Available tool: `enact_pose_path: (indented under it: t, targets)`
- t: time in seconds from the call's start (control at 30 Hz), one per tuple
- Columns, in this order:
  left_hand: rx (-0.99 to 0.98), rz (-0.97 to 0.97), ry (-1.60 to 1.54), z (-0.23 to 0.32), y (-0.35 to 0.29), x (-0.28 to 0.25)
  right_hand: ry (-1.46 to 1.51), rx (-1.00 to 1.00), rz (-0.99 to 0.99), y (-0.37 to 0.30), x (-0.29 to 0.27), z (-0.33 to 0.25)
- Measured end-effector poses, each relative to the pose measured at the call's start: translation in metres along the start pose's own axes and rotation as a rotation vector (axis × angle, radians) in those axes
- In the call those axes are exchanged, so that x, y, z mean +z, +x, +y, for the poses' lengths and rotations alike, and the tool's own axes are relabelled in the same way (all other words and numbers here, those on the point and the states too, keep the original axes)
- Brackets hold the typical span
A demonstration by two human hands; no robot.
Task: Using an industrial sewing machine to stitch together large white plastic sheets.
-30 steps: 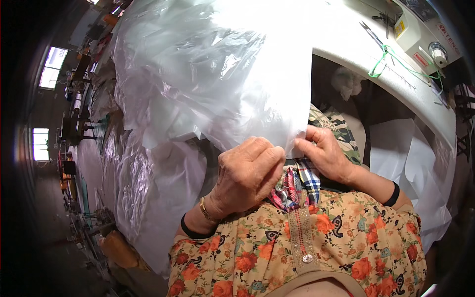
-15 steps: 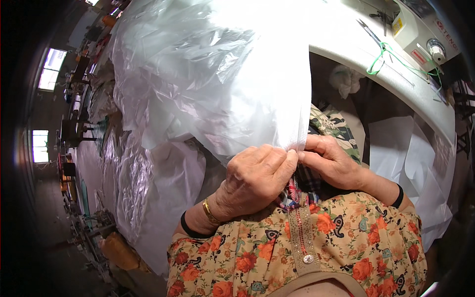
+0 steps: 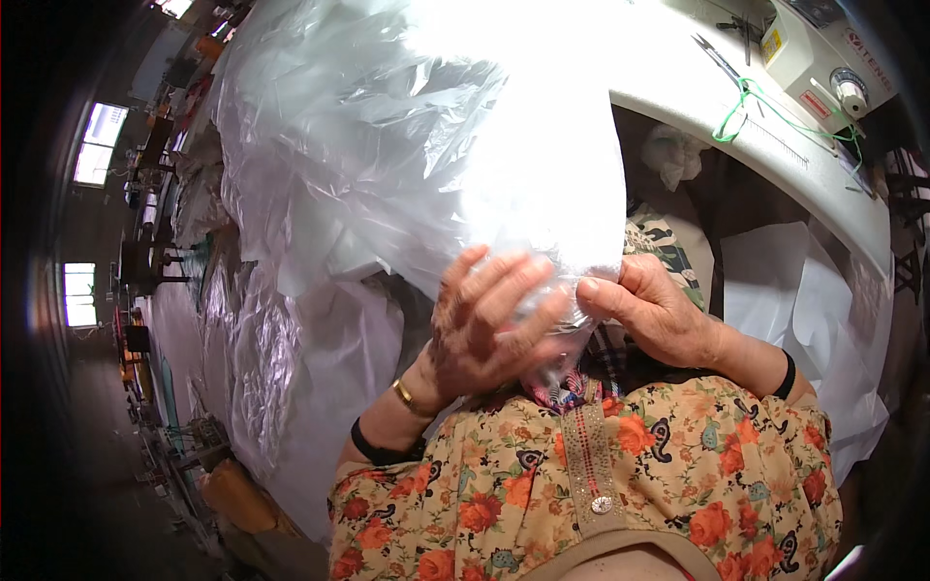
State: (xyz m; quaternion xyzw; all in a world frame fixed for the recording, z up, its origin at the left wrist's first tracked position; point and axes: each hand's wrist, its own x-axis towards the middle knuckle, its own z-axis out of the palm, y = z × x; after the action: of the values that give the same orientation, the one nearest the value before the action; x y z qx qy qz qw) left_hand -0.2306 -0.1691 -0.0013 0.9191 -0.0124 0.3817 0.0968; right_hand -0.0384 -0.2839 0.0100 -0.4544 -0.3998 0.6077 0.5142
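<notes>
A large, shiny sheet of thin clear plastic film (image 3: 407, 184) spreads from the white table down to my lap, glaring white along its right part. My right hand (image 3: 664, 315) pinches the sheet's near right edge between thumb and fingers. Just left of that pinch, my left hand (image 3: 494, 324) is raised over the film with its fingers apart, slightly smeared by motion. A gathered end of film hangs between both hands, over plaid cloth at my lap. Whether the left fingertips touch the film I cannot tell.
At the upper right, the table edge (image 3: 736, 140) curves round a dark gap. On it stand a white sewing machine (image 3: 823, 68), tweezers (image 3: 719, 60) and green thread (image 3: 744, 102). Camouflage cloth (image 3: 664, 247) and white sheets (image 3: 775, 290) lie right; more film (image 3: 262, 358) lies left.
My left hand has let go of the film edge, opened its fingers and moved slightly left. The right hand keeps its pinch, and the film near it has shifted and bunched.
</notes>
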Motion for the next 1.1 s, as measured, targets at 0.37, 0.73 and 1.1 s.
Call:
enact_pose_path:
  t: [0.37, 0.73, 1.1]
  targets:
    - [-0.330, 0.237, 0.717, -0.067, -0.052, -0.066, 0.204, 0.064, -0.058, 0.017, 0.019, -0.003]
    - [-0.936, -0.382, -1.040, -0.002, -0.057, -0.012, 0.182, 0.082, -0.037, 0.028, 0.029, 0.021]
    - [-1.338, 0.457, -2.070, 0.028, -0.021, 0.018, -0.510, -0.109, 0.165, 0.021, 0.032, 0.021]
